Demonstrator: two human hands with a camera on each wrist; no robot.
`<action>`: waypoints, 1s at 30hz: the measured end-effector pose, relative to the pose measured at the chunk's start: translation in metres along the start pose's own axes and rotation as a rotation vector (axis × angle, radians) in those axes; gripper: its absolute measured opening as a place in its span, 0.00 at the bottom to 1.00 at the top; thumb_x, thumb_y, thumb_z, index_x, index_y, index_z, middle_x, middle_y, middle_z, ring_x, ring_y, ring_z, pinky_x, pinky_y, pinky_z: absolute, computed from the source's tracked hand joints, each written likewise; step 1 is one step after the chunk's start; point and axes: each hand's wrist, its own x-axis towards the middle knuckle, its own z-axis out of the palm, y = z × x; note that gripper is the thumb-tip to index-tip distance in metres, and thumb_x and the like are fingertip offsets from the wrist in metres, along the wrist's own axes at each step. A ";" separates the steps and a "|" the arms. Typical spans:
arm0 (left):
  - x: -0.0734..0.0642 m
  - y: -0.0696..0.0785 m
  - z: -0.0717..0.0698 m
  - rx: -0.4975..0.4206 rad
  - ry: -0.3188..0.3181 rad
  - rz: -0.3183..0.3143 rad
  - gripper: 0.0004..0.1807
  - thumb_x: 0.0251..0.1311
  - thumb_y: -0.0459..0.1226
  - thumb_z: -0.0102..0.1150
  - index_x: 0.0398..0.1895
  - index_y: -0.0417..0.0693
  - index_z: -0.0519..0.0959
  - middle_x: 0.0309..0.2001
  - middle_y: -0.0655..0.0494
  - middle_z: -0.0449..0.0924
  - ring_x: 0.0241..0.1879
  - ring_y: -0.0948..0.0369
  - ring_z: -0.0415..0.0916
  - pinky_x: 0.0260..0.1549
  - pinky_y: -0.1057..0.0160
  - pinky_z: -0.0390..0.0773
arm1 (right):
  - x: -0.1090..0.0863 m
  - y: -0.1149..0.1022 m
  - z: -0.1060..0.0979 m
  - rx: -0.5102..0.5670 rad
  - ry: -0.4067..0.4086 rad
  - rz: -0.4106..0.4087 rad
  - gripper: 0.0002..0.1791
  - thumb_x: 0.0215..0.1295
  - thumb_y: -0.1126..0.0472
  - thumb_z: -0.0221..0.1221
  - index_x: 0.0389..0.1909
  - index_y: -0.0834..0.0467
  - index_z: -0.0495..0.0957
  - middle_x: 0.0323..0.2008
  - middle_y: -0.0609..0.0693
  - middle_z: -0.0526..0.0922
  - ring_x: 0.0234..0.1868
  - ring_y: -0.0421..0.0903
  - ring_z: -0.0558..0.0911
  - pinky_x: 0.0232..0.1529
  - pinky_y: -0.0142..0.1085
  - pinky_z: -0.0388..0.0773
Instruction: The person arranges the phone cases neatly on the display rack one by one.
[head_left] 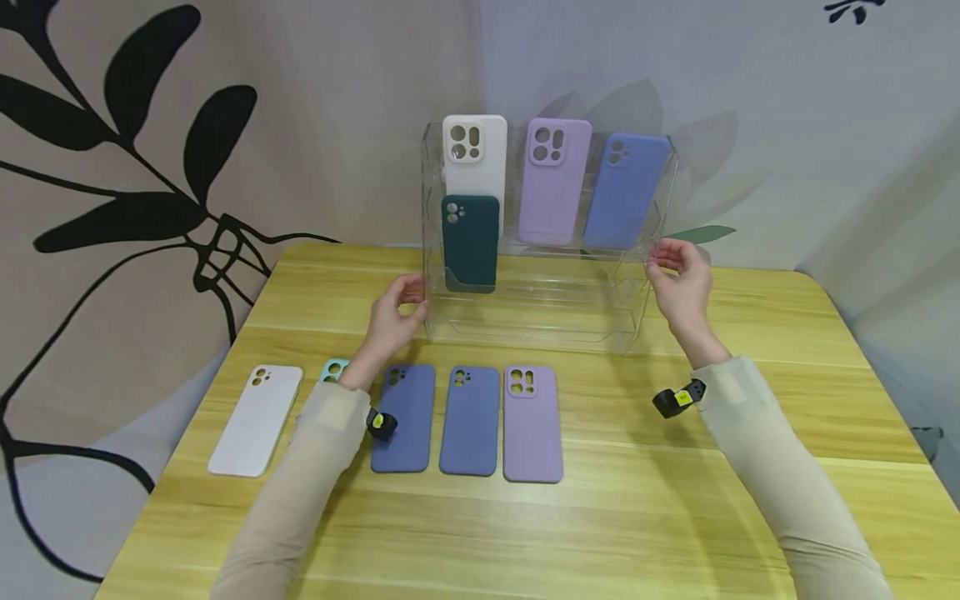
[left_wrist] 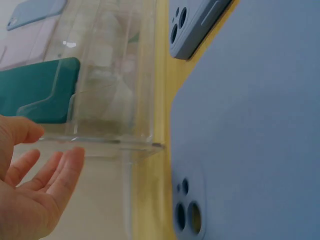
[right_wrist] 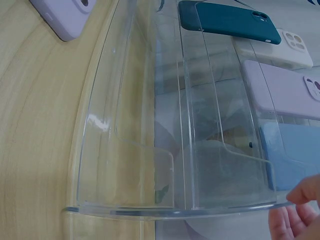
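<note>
A clear display stand point(head_left: 540, 317) with stepped tiers stands at the back of the table. My left hand point(head_left: 397, 315) is at its left side panel, fingers extended and thumb apart in the left wrist view. At the opposite end, the thumb and fingers of my right hand point(head_left: 682, 279) pinch the edge of the right side panel. A white phone case point(head_left: 480, 179), a lilac phone case point(head_left: 555, 187) and a blue phone case point(head_left: 630, 192) lean on the upper tier. Below the white one, a dark green phone case point(head_left: 471, 246) leans on a lower tier.
In front of the stand lie a white case point(head_left: 255, 421), a mint case point(head_left: 333, 371) mostly hidden by my left arm, two slate-blue cases point(head_left: 470, 425) and a mauve case point(head_left: 533, 433). A wall with leaf drawings point(head_left: 150, 71) rises behind the wooden table point(head_left: 600, 533).
</note>
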 end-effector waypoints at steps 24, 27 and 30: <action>-0.084 -0.027 -0.109 0.478 0.041 -0.248 0.19 0.56 0.26 0.56 0.52 0.27 0.71 0.49 0.30 0.72 0.47 0.39 0.70 0.43 0.43 0.73 | -0.001 0.000 -0.002 -0.017 0.004 -0.003 0.15 0.60 0.72 0.55 0.49 0.68 0.73 0.36 0.41 0.74 0.37 0.33 0.74 0.41 0.23 0.74; -0.092 -0.031 -0.123 0.554 0.029 -0.325 0.24 0.56 0.29 0.58 0.55 0.25 0.68 0.52 0.27 0.67 0.49 0.36 0.66 0.43 0.40 0.70 | -0.001 0.000 -0.001 -0.019 0.006 -0.008 0.15 0.60 0.72 0.56 0.49 0.68 0.73 0.35 0.40 0.74 0.37 0.32 0.74 0.41 0.23 0.74; -0.097 -0.035 -0.134 0.606 -0.008 -0.408 0.29 0.55 0.32 0.60 0.58 0.24 0.64 0.55 0.23 0.61 0.51 0.32 0.61 0.45 0.36 0.66 | -0.002 -0.001 -0.001 -0.022 0.004 -0.004 0.15 0.60 0.72 0.56 0.49 0.68 0.73 0.36 0.41 0.74 0.37 0.32 0.74 0.40 0.23 0.74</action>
